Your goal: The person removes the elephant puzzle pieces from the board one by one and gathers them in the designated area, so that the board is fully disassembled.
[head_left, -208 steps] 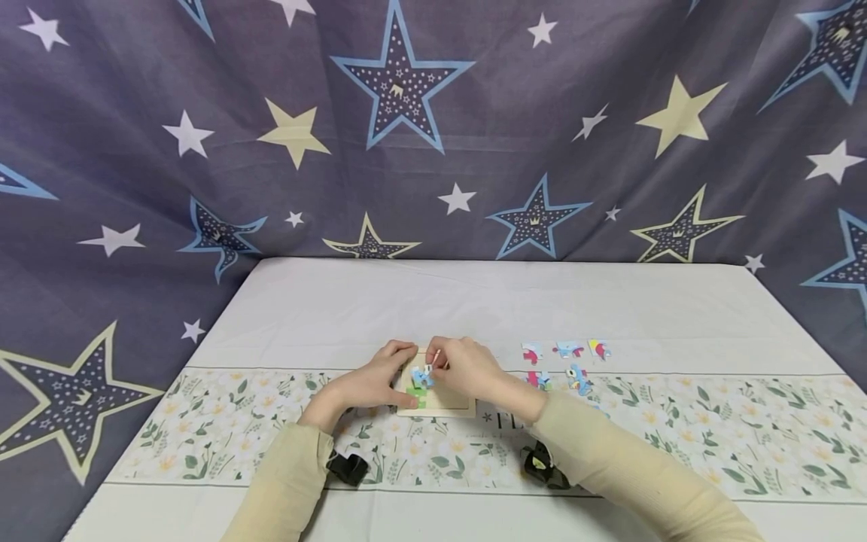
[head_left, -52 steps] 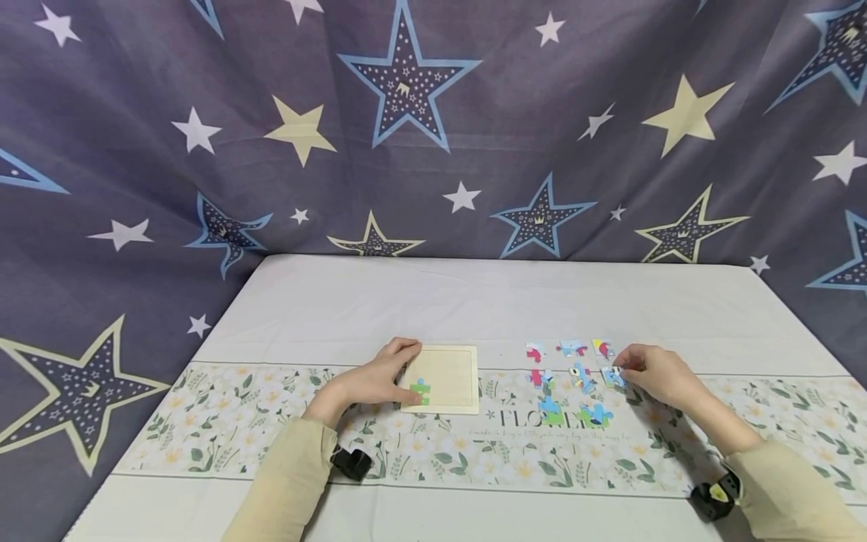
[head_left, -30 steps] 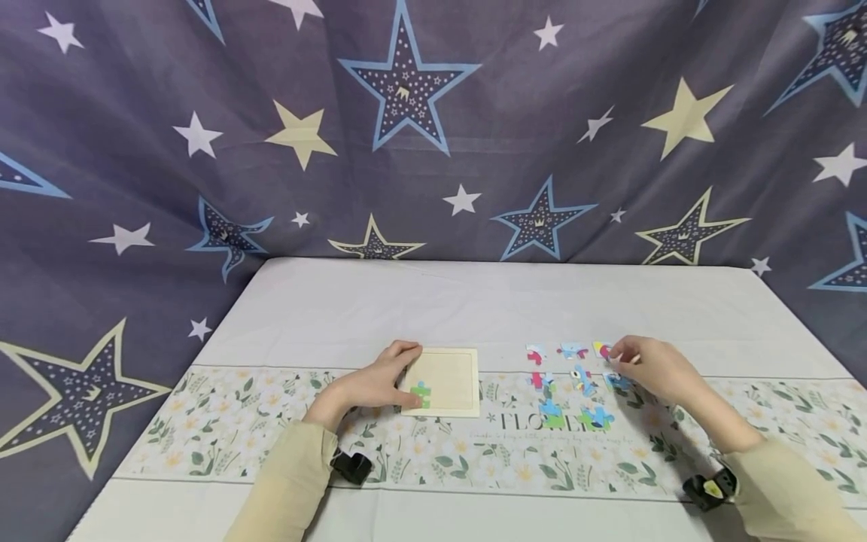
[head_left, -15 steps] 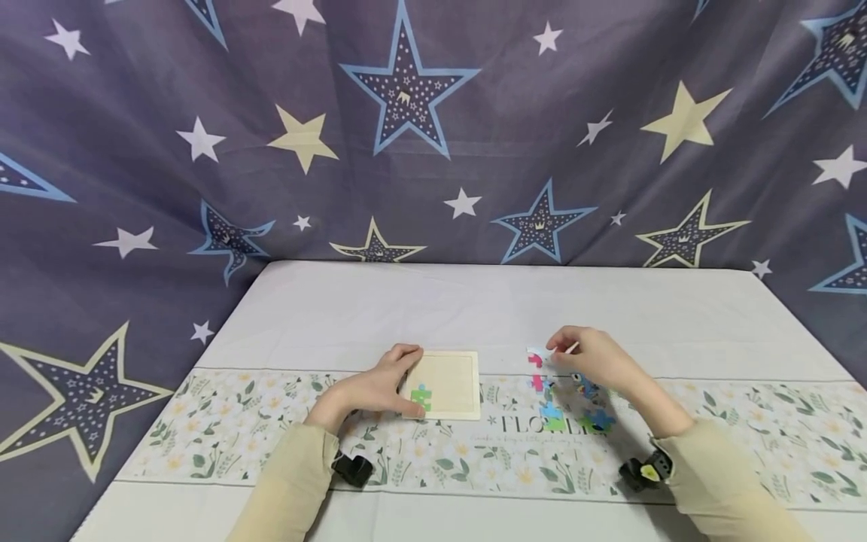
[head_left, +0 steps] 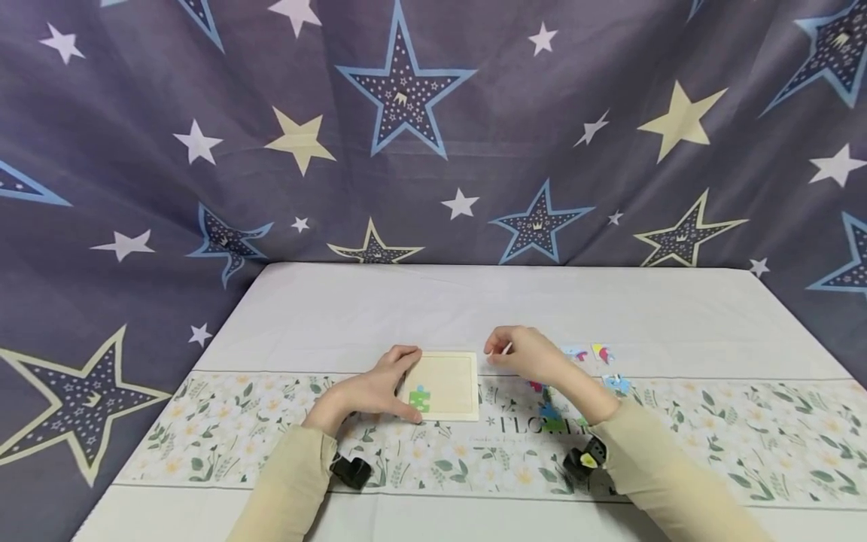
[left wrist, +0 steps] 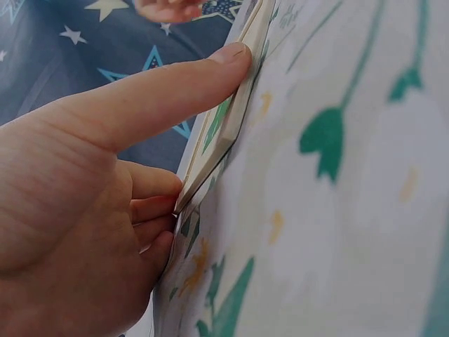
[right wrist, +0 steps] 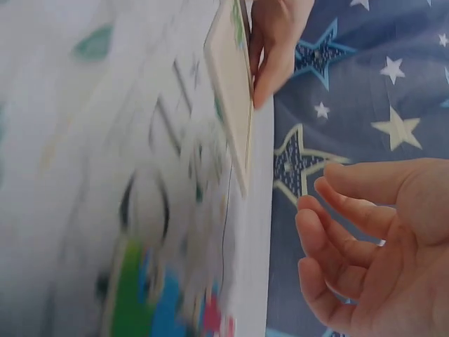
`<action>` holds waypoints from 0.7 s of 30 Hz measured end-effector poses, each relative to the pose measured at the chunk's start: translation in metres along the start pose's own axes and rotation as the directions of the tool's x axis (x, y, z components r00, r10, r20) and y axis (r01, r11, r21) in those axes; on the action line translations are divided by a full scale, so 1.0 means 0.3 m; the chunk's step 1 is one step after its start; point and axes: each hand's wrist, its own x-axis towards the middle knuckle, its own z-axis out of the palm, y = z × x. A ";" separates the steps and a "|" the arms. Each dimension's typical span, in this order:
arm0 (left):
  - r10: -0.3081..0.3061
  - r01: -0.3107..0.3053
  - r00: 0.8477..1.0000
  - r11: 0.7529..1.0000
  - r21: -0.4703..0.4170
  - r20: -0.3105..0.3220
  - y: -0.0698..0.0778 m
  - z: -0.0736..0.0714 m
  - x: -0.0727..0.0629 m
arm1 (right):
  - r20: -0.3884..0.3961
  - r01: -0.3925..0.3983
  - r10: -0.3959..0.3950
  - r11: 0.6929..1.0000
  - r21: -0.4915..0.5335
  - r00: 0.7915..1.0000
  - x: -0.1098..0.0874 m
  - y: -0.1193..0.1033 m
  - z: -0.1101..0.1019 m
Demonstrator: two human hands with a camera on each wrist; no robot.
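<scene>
A shallow light-wood puzzle tray [head_left: 447, 419] lies at the middle of the table. Green puzzle pieces [head_left: 420, 399] with a blue tip sit in its near left corner. My left hand [head_left: 375, 388] holds the tray by its left side, thumb at the near edge and fingers at the far left corner. In the left wrist view the thumb lies along the wooden rim. Just right of the tray hovers my right hand [head_left: 528, 352], fingers loosely curled and apart. Nothing shows between them in the right wrist view [right wrist: 365, 239].
Loose puzzle pieces lie to the right: a yellow-and-pink piece [head_left: 601, 352], a blue piece [head_left: 616, 382] and a green-and-blue piece [head_left: 552, 418] among them. The right hand and forearm hide others. A flowered runner [head_left: 745, 429] crosses the white-covered table; a starred curtain [head_left: 474, 113] stands behind.
A blue piece held over the tray earlier is back among the loose pieces. My right hand has swept left from the rightmost pieces toward the tray. The left thumb has shifted off the green pieces.
</scene>
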 end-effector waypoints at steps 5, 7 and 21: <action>-0.007 0.007 1.000 1.000 0.011 -0.008 -0.002 0.000 0.003 | 0.037 0.041 -0.041 0.999 -0.003 0.998 0.028 -0.044 0.044; -0.011 0.011 1.000 1.000 0.012 -0.012 -0.002 0.000 0.002 | 0.058 0.045 -0.044 0.999 -0.009 0.997 0.038 -0.061 0.062; 0.010 -0.010 1.000 1.000 0.017 -0.001 -0.005 0.000 0.004 | 0.145 0.061 -0.053 0.997 -0.049 0.988 0.075 -0.129 0.183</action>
